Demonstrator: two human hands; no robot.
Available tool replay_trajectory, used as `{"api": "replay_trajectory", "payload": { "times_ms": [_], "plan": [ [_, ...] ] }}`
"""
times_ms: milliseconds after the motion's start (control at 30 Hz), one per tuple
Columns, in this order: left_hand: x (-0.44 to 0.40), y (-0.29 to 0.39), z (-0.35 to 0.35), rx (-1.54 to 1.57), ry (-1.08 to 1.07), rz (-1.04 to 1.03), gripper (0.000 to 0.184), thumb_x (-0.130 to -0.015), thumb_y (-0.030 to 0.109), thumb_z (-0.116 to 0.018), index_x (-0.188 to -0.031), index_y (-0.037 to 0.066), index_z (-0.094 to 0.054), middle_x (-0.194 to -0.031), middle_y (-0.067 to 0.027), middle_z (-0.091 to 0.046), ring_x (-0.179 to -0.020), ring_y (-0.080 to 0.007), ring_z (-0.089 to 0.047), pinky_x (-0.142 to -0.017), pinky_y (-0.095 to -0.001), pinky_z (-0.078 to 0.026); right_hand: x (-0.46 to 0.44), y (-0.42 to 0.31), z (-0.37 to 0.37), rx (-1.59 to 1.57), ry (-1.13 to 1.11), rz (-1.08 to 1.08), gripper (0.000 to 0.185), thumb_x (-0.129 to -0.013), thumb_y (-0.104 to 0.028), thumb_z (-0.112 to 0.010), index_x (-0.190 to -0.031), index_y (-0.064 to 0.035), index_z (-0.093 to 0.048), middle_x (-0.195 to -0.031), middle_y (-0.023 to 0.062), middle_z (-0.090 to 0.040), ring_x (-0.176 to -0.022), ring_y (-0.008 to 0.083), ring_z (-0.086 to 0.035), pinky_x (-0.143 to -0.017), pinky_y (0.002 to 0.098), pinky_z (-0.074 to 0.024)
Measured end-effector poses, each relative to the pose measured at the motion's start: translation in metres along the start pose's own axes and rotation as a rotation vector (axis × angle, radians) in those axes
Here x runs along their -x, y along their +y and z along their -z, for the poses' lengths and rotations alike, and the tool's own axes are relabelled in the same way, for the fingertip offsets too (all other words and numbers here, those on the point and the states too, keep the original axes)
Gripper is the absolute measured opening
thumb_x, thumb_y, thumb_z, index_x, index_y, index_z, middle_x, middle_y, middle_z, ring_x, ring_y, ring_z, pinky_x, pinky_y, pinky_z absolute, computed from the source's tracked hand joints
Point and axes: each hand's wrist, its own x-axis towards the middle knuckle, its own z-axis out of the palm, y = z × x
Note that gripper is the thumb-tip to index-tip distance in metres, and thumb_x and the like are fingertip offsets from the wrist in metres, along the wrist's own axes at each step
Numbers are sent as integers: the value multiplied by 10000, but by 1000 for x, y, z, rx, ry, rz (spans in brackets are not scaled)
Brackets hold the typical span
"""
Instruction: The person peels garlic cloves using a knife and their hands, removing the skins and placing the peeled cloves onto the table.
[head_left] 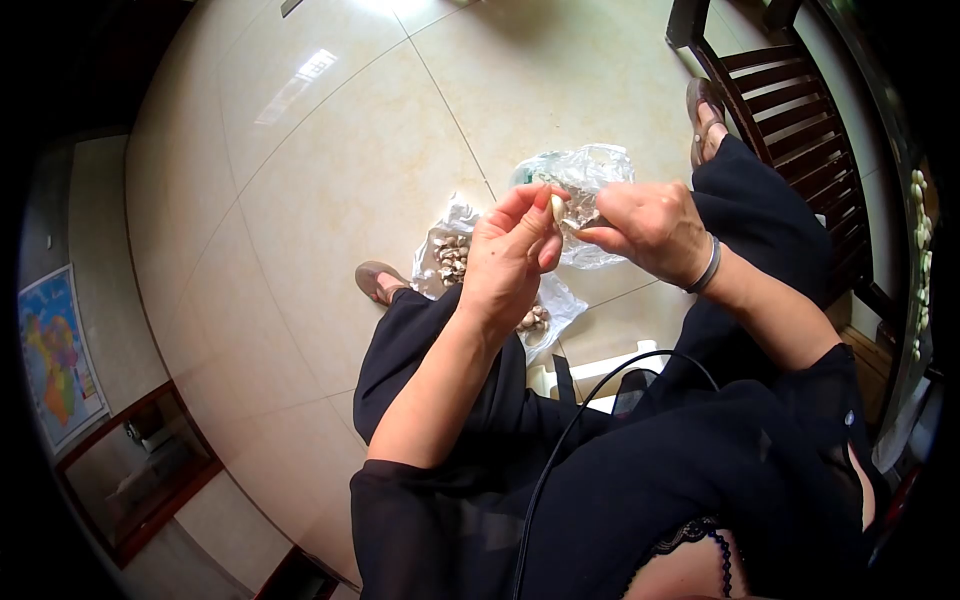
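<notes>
My left hand (512, 245) pinches a pale garlic clove (558, 208) between thumb and fingertips, above the floor between my knees. Close on its right, my right hand (652, 228) is closed, its thumb pointing at the clove's lower end. Whatever its fingers grip there is too small to make out. Below my left hand lies a white plastic bag (568, 305) with unpeeled garlic cloves (452, 258) on it, partly hidden by my hand and forearm. Behind my hands a clear crumpled plastic bag (607, 165) holds what look like brownish skins.
A dark slatted wooden chair (790, 105) stands at the right. Several whitish cloves (920, 265) lie along a dark surface at the far right edge. A black cable (560, 450) runs over my lap. Part of a white stool (545, 380) shows beneath me, on the tiled floor (330, 200).
</notes>
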Motion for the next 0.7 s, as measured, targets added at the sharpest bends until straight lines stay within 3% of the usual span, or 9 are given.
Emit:
{"api": "replay_trajectory", "payload": {
  "times_ms": [167, 267, 333, 367, 500, 600, 700],
  "plan": [
    [-2, -1, 2, 23, 30, -65, 210, -861, 144, -520, -1018, 4, -526, -794, -21, -521, -535, -62, -392, -480, -169, -316, 1, -1, 1, -8, -5, -7, 375, -789, -413, -539, -638, -79, -457, -551, 57, -491, -474, 221, -531, -400, 302, -406],
    [0, 2, -2, -12, 66, -93, 197, -850, 143, -545, -1000, 16, -550, -791, -26, -555, -539, -63, -421, -488, -156, -339, 0, 0, 4, -132, -54, -62, 326, -749, -297, -634, -674, -34, -455, -570, 94, -472, -481, 248, -511, -444, 316, -404],
    [0, 3, -1, -12, 65, -93, 200, -853, 127, -532, -1013, 6, -541, -814, -36, -550, -541, -61, -407, -486, -159, -330, 0, 0, 6, -415, -85, -237, 313, -736, -277, -663, -708, -26, -478, -572, 94, -482, -469, 212, -490, -444, 282, -391],
    [0, 4, -1, -11, 66, -94, 204, -857, 112, -520, -1025, -3, -533, -838, -45, -545, -543, -59, -394, -484, -162, -322, -1, 2, 8, -472, -135, -262, 265, -739, -230, -675, -776, -20, -518, -564, 67, -491, -483, 131, -470, -455, 245, -378],
    [0, 0, 0, -10, 45, -98, 209, -857, 110, -521, -1033, -3, -533, -848, -52, -558, -543, -60, -395, -483, -158, -324, -1, 1, 9, -699, -172, -428, 197, -784, -154, -636, -887, -1, -568, -612, 3, -537, -567, 49, -486, -515, 212, -398],
    [1, -3, -1, -33, 58, -89, 208, -853, 102, -524, -1034, -3, -532, -846, -57, -566, -542, -61, -400, -483, -155, -325, 1, 2, 0, -971, -114, -495, 187, -813, -131, -596, -914, 24, -567, -669, 26, -571, -600, 69, -524, -569, 200, -435],
    [1, -6, -2, -49, 67, -71, 202, -846, 92, -534, -1026, 1, -534, -857, -64, -571, -542, -66, -414, -479, -154, -327, 1, 5, 2, -923, -142, -446, 194, -840, -120, -553, -942, 45, -556, -717, 53, -593, -648, 82, -561, -625, 198, -459]
  ]
}}
